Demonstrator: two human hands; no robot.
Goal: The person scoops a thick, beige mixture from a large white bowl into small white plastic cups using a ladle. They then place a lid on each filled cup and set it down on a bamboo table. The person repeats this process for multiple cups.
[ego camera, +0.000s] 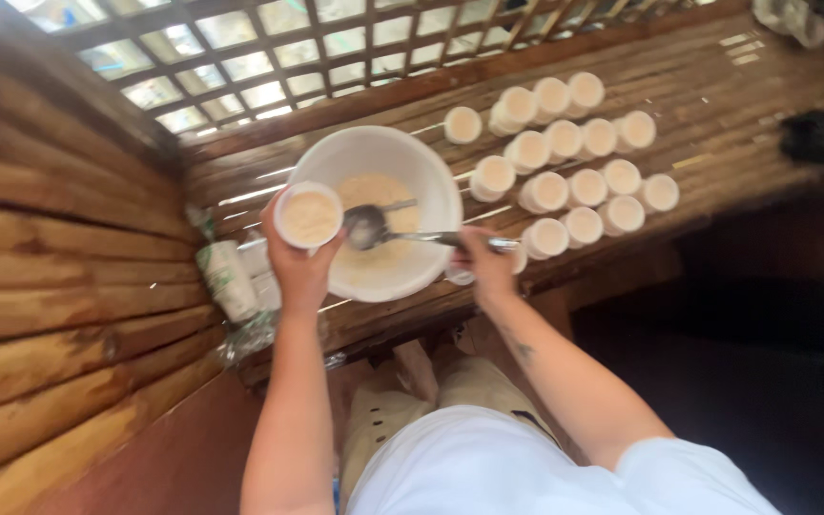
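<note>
We grip small cup (308, 216) in L hand (299, 267), over bowl (431, 181) rim; R hand (486, 265) closed on spoon (366, 227) handle. Keep cup close to spoon, level scoop, avoid drips.

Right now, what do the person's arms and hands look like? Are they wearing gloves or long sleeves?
No gloves and no long sleeves. Both hands are bare: the left hand and the right hand. Both arms are bare up to the short sleeves of a white T-shirt. The right forearm has a small dark tattoo. I can see no rings, watch or bracelets, though the picture is a bit blurry.
</note>
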